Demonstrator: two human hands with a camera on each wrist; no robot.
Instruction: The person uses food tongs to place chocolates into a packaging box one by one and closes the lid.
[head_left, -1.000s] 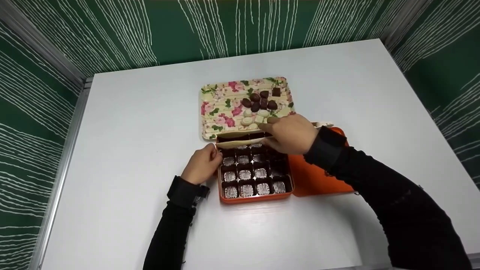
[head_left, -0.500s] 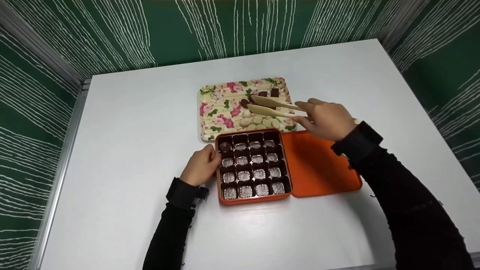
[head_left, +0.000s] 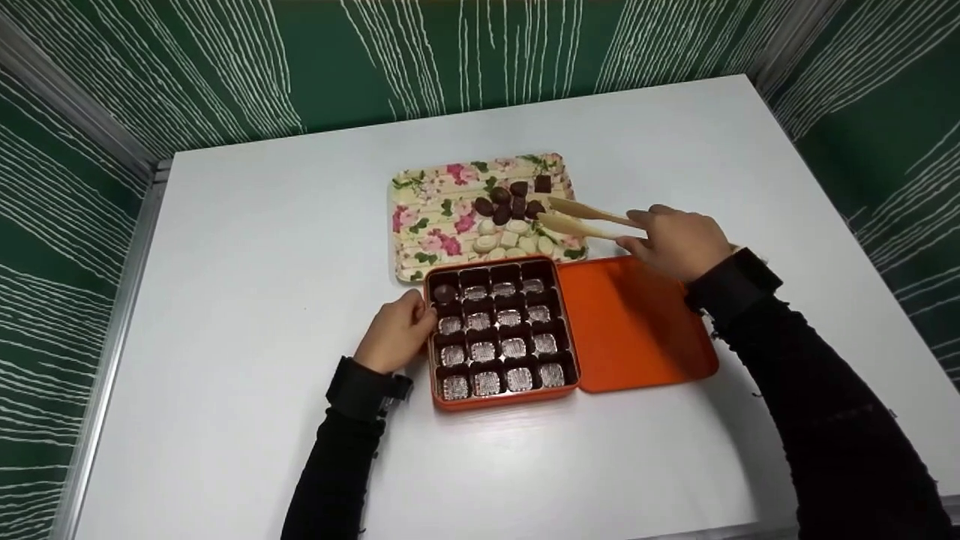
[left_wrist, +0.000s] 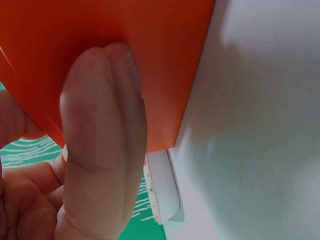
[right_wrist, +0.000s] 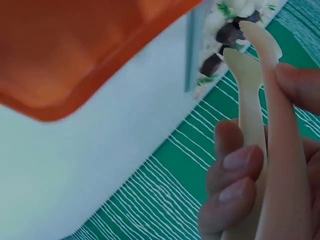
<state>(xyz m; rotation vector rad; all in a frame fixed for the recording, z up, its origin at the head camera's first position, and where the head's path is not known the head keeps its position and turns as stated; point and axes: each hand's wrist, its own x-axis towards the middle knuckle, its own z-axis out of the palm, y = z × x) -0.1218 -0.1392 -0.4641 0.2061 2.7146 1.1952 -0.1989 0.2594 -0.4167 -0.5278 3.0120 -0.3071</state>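
We've swung our right hand, curled round pale wooden tongs, off the square orange box past its far-right corner; left hand still grips it.

Tongs smooth, matt wood; orange box smooth, glossy; black sleeves matt cloth.

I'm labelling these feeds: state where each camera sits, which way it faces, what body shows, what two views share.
Head: worn on the head, facing forward and down at orange box and floral tray; left hand, right hand, sleeves show.
Left wrist: on that wrist, facing the box's side; part of the left hand shows.
Right wrist: on that wrist, facing along the tongs toward the tray; right hand's fingers show.
Shared by head and right wrist: tongs, tray.
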